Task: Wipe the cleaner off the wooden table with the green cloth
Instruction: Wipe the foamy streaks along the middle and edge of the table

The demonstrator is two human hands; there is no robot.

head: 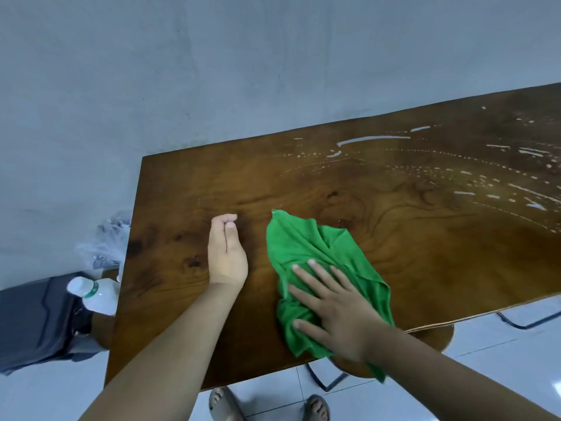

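The green cloth lies crumpled on the wooden table near its front edge. My right hand presses flat on the cloth's near half, fingers spread. My left hand rests on its edge on the bare wood just left of the cloth, fingers together and loosely curled, holding nothing. White streaks and dotted lines of cleaner run across the table's far right part, well beyond the cloth.
A plastic water bottle and a crumpled clear bag sit off the table's left edge. A round wooden stool stands under the front edge. My sandalled feet show on the white tiled floor. A grey wall is behind.
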